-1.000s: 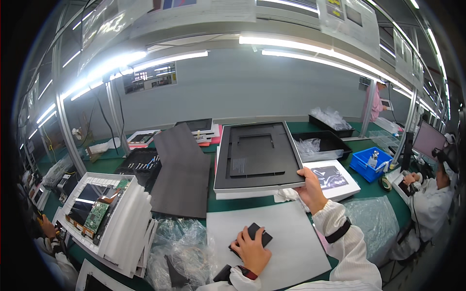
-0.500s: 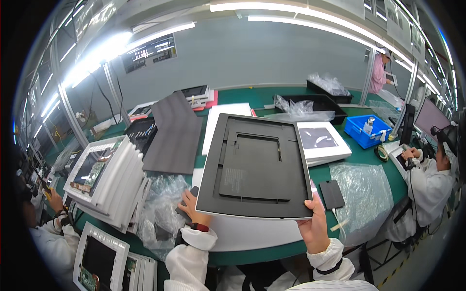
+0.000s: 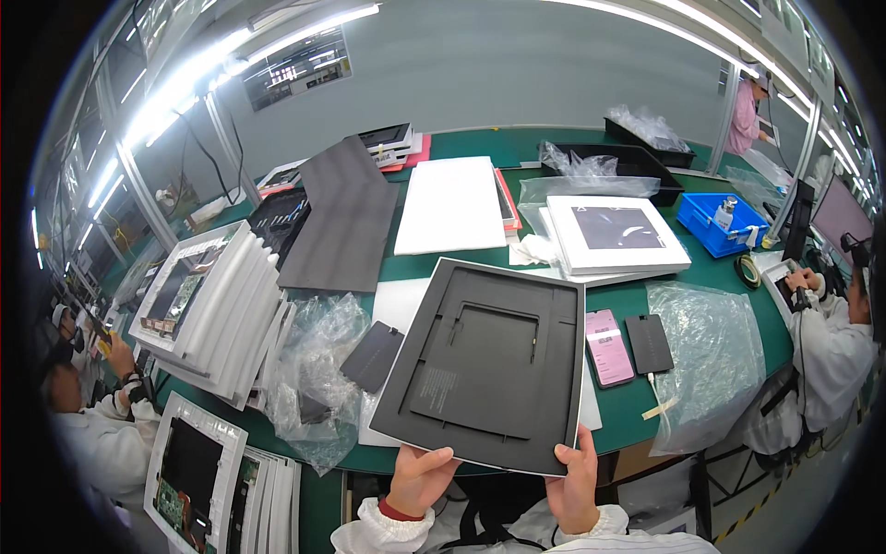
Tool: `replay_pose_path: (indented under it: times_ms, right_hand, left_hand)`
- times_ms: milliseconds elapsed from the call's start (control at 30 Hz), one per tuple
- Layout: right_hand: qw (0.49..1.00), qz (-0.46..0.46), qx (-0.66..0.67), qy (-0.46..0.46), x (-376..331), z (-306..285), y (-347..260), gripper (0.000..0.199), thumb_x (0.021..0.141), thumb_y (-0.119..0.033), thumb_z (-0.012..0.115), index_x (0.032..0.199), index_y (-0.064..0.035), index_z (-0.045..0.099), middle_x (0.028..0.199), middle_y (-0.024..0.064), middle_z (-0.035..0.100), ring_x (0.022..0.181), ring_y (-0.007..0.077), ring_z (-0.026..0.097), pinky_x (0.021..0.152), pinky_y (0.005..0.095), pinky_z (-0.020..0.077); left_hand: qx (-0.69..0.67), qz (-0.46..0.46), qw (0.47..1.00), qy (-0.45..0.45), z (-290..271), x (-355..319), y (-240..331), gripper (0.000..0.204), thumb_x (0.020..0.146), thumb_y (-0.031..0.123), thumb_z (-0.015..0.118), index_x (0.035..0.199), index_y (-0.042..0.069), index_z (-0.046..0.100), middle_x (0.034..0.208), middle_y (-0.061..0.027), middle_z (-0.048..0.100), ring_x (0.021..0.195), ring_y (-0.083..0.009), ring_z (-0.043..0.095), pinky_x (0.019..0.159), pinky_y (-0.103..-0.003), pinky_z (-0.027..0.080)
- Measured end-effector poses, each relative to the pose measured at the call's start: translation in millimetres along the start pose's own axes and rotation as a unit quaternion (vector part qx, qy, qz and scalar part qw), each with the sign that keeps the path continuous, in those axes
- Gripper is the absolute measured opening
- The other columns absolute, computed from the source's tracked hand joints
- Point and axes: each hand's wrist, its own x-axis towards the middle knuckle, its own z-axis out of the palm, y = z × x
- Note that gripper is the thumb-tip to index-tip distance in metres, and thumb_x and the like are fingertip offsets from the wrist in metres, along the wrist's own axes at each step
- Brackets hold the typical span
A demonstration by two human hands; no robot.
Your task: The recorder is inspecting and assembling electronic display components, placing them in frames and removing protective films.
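Note:
Both of my hands hold a flat rectangular device with a black recessed back and a thin white edge (image 3: pixel 475 406), tilted over the near edge of the bench. My left hand (image 3: pixel 420 478) grips its lower left edge, thumb on the black face. My right hand (image 3: pixel 574 478) grips the lower right corner the same way. Just left of the device lies a small black flat plate (image 3: pixel 372 357), partly on crumpled clear plastic (image 3: pixel 318 388). Right of it lie a phone with a pink screen (image 3: pixel 609 348) and a black flat box with a white cable (image 3: pixel 651 343).
Stacked white frames (image 3: pixel 198 314) stand at left, with more open frames (image 3: pixel 198 485) below. Behind are a dark grey sheet (image 3: pixel 341 217), a white foam sheet (image 3: pixel 449 203), white framed panels (image 3: pixel 618 235) and a blue bin (image 3: pixel 723 224). Co-workers sit at both sides.
My left hand has left the small black plate and now grips the device's lower left edge. The device has come lower and nearer, uncovering the phone.

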Motion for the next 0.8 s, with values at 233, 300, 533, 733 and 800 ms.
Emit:
replay_pose_path:
  times_ms: [233, 300, 533, 733, 800]
  right_hand:
    - [0.928, -0.135, -0.347, -0.032, 4, -6, -15, 0.063, 0.078, -0.005, 0.065, 0.131, 0.0009, 0.032, 0.113, 0.0118, 0.055, 0.104, 0.0223, 0.054, 0.089, 0.0352, 0.0433]
    - [0.732, -0.346, -0.577, -0.105, 2, -1, -28, 0.067, 0.072, -0.008, 0.073, 0.130, -0.0004, 0.040, 0.119, 0.0130, 0.049, 0.114, 0.0289, 0.043, 0.100, 0.0392, 0.0302]
    - [0.532, -0.249, -0.741, -0.325, 15, 29, -45, 0.035, 0.075, -0.021, 0.075, 0.102, -0.0041, 0.060, 0.095, 0.0085, 0.056, 0.095, 0.0267, 0.053, 0.085, 0.0372, 0.0391]
    - [0.543, -0.193, -0.736, -0.356, 23, 37, -44, 0.032, 0.074, -0.020, 0.075, 0.097, -0.0040, 0.058, 0.086, 0.0103, 0.058, 0.079, 0.0277, 0.058, 0.070, 0.0359, 0.0467]
    - [0.537, -0.196, -0.730, -0.375, 24, 39, -43, 0.033, 0.074, -0.020, 0.074, 0.097, -0.0035, 0.057, 0.082, 0.0104, 0.058, 0.075, 0.0285, 0.059, 0.068, 0.0368, 0.0473]
  left_hand:
    - [-0.019, -0.002, 0.997, 0.068, -22, 1, -10, 0.058, 0.077, -0.009, 0.057, 0.131, 0.007, 0.043, 0.124, -0.0113, 0.052, 0.116, -0.0288, 0.052, 0.102, -0.045, 0.041]
    - [-0.035, -0.016, 0.997, 0.072, -27, 2, -11, 0.057, 0.076, -0.011, 0.055, 0.129, 0.006, 0.044, 0.122, -0.0114, 0.053, 0.115, -0.0288, 0.053, 0.101, -0.045, 0.042]
    - [-0.027, -0.016, 0.996, 0.085, -32, -1, -9, 0.054, 0.078, -0.011, 0.054, 0.128, 0.005, 0.043, 0.118, -0.0124, 0.055, 0.114, -0.0290, 0.053, 0.101, -0.046, 0.042]
    - [-0.011, -0.014, 0.999, 0.039, -25, -11, -2, 0.057, 0.077, -0.011, 0.057, 0.130, 0.002, 0.040, 0.125, -0.0148, 0.052, 0.119, -0.0291, 0.050, 0.106, -0.046, 0.036]
    - [-0.049, -0.025, 0.995, 0.081, -20, -18, 2, 0.065, 0.076, -0.015, 0.054, 0.135, 0.002, 0.032, 0.122, -0.0166, 0.050, 0.120, -0.0295, 0.047, 0.108, -0.044, 0.035]
